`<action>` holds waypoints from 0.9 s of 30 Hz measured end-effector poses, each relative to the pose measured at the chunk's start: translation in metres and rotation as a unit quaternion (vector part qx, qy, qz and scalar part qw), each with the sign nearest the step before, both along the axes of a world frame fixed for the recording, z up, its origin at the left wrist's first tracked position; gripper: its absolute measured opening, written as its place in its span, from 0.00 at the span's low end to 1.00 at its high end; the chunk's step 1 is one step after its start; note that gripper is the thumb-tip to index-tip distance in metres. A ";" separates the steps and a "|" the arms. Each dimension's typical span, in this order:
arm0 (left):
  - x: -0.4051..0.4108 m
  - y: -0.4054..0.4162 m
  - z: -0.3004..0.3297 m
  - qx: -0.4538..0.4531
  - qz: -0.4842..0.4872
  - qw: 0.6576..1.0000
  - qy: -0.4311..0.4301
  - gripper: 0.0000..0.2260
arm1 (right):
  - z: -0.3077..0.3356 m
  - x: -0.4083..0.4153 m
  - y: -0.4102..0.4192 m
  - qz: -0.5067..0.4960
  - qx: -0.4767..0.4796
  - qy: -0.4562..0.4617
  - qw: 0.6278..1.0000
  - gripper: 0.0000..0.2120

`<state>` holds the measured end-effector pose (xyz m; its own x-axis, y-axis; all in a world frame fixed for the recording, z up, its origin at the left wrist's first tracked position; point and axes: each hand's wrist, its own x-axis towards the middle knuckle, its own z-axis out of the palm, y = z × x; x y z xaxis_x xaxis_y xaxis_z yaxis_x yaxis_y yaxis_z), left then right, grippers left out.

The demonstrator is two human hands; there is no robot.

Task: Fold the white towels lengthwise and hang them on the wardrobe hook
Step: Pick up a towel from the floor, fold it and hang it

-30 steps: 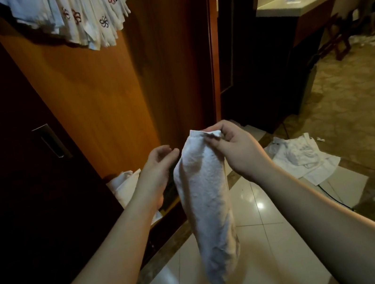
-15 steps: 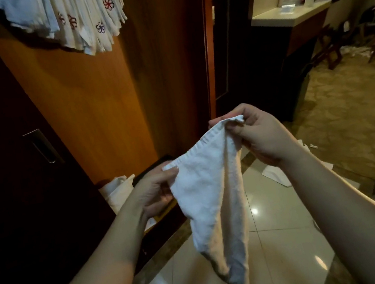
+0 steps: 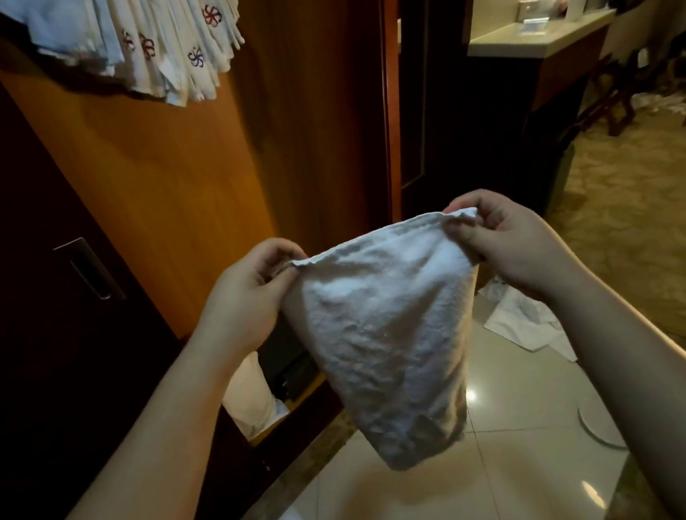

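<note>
Now towel (image 3: 390, 333) between both hands (image 3: 507, 246).

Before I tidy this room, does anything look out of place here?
Yes. White cloths lie crumpled on the tiled floor by the right hand, and more white litter is scattered near the chairs. The towel in both hands hangs wrinkled, not yet folded.

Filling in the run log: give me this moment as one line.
left hand: pinches towel corner | right hand: pinches other corner | towel: spread between hands, hanging | hung towels: on wardrobe above
</note>
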<state>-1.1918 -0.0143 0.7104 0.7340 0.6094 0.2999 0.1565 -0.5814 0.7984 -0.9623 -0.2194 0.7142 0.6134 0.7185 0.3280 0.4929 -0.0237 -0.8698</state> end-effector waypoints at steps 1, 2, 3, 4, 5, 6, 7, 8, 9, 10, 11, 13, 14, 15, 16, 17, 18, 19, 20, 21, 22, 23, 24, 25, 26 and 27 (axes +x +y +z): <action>0.001 0.001 0.005 0.056 0.008 0.998 0.025 0.15 | 0.002 0.000 0.000 0.006 -0.011 -0.011 1.000 0.08; 0.002 0.002 0.010 0.114 0.016 0.992 0.051 0.15 | 0.005 0.001 0.000 0.011 -0.021 -0.024 0.999 0.07; 0.004 0.002 0.015 0.171 0.024 0.981 0.083 0.14 | 0.009 0.000 0.000 0.013 -0.031 -0.038 0.999 0.08; 0.006 0.002 0.020 0.222 0.031 0.969 0.107 0.13 | 0.012 0.000 0.000 0.012 -0.040 -0.049 0.998 0.09; 0.008 0.002 0.024 0.269 0.037 0.954 0.129 0.13 | 0.016 0.001 0.001 0.006 -0.048 -0.057 0.997 0.10; 0.008 0.004 0.030 0.309 0.043 0.940 0.135 0.13 | 0.020 0.001 0.001 -0.001 -0.051 -0.063 0.997 0.11; 0.008 0.005 0.037 0.339 0.047 0.932 0.122 0.13 | 0.025 0.001 0.003 -0.006 -0.045 -0.063 0.997 0.11; 0.006 0.008 0.044 0.356 0.048 0.930 0.085 0.13 | 0.029 0.001 0.004 -0.010 -0.029 -0.057 0.998 0.11; 0.005 0.010 0.050 0.336 0.051 0.940 0.030 0.13 | 0.035 0.001 0.006 -0.015 -0.004 -0.043 0.999 0.09; 0.005 0.011 0.055 0.253 0.044 0.965 -0.051 0.12 | 0.042 -0.001 0.009 -0.021 0.028 -0.027 0.999 0.07; 0.007 0.010 0.059 0.110 0.022 0.986 -0.125 0.11 | 0.048 -0.004 0.012 -0.029 0.059 -0.010 0.998 0.06; 0.014 0.005 0.057 -0.184 -0.039 0.972 -0.138 0.13 | 0.057 -0.010 0.018 -0.045 0.104 0.007 0.994 0.08; 0.017 0.003 0.051 -0.254 -0.056 0.960 -0.101 0.15 | 0.057 -0.012 0.021 -0.050 0.113 0.011 0.992 0.08; 0.019 0.002 0.043 -0.276 -0.059 0.956 -0.080 0.15 | 0.055 -0.013 0.023 -0.053 0.115 0.013 0.992 0.07; 0.021 0.003 0.037 -0.284 -0.060 0.953 -0.088 0.15 | 0.052 -0.012 0.025 -0.056 0.112 0.013 0.992 0.06; 0.021 0.004 0.033 -0.298 -0.064 0.946 -0.114 0.14 | 0.048 -0.011 0.025 -0.059 0.107 0.014 0.992 0.06; 0.020 0.007 0.032 -0.319 -0.071 0.935 -0.141 0.14 | 0.044 -0.010 0.025 -0.062 0.100 0.013 0.993 0.06; 0.018 0.009 0.033 -0.338 -0.074 0.925 -0.155 0.13 | 0.041 -0.009 0.024 -0.062 0.095 0.013 0.993 0.06; 0.016 0.010 0.033 -0.350 -0.078 0.920 -0.159 0.14 | 0.039 -0.008 0.023 -0.058 0.094 0.017 0.994 0.07; 0.015 0.012 0.034 -0.356 -0.082 0.918 -0.157 0.13 | 0.038 -0.008 0.023 -0.055 0.095 0.022 0.994 0.09; 0.014 0.012 0.035 -0.361 -0.090 0.915 -0.155 0.13 | 0.039 -0.008 0.023 -0.051 0.097 0.029 0.994 0.10; 0.013 0.012 0.035 -0.369 -0.098 0.911 -0.157 0.13 | 0.040 -0.008 0.022 -0.047 0.102 0.036 0.993 0.11; 0.013 0.012 0.036 -0.378 -0.105 0.905 -0.162 0.14 | 0.041 -0.009 0.022 -0.043 0.109 0.038 0.992 0.12; 0.012 0.012 0.037 -0.392 -0.110 0.898 -0.167 0.16 | 0.043 -0.011 0.023 -0.043 0.116 0.037 0.992 0.12; 0.013 0.010 0.039 -0.409 -0.112 0.890 -0.169 0.18 | 0.044 -0.012 0.024 -0.043 0.128 0.042 0.990 0.12; 0.013 0.008 0.041 -0.432 -0.114 0.878 -0.169 0.20 | 0.044 -0.011 0.025 -0.033 0.148 0.068 0.986 0.13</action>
